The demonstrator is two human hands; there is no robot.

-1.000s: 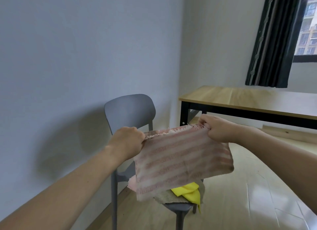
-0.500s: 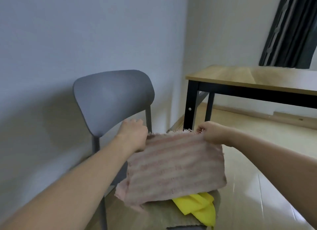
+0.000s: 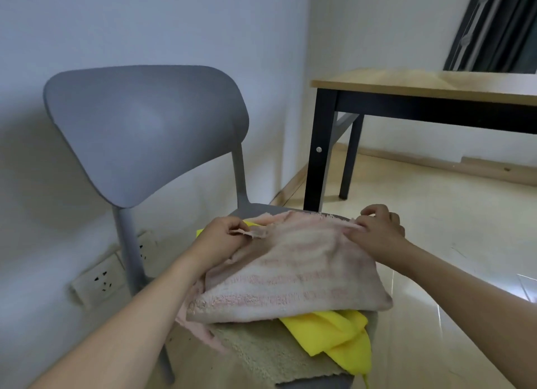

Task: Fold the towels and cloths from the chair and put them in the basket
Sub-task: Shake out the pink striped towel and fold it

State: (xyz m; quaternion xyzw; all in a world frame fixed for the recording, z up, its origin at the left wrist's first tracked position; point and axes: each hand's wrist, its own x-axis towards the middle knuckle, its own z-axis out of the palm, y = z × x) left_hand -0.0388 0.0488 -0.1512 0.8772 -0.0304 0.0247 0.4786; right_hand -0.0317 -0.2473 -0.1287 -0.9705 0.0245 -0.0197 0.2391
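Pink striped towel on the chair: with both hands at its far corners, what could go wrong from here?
1. The pink striped towel lies on a lumpy pile, the yellow cloth and beige towel, so a fold made here may come out crooked.
2. The left hand and right hand pinch only its frayed far edge; a corner could slip.
3. The yellow cloth overhangs the chair seat front and might be dragged off.

A plain room in a home: pale painted walls, a glossy tiled floor point(image 3: 436, 243), a wall socket point(image 3: 98, 281) low at 9 o'clock, a wooden-topped table point(image 3: 421, 83) at 2 o'clock, dark curtains point(image 3: 499, 25) beyond, and a grey plastic chair point(image 3: 145, 127) bearing laundry.
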